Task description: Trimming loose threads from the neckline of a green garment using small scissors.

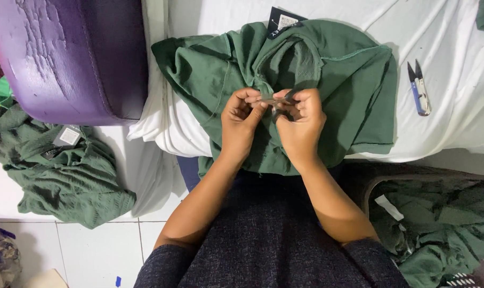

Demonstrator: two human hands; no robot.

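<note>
Green garment (306,69) spread on white-covered tabletop (455,106), small tag pinched over garment by left hand (241,114) and right hand (301,118), both grips closed, thread snips (419,89) laid right of garment.

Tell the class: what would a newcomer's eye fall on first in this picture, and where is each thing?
At centre, the left hand and right hand pinch a small item together over a crumpled green garment lying on a white cloth. Thread snips lie on the cloth to the right, and a purple cushioned seat fills the upper left.

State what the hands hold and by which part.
Left hand and right hand pinch a bunched fold of the green garment near its neckline.
</note>
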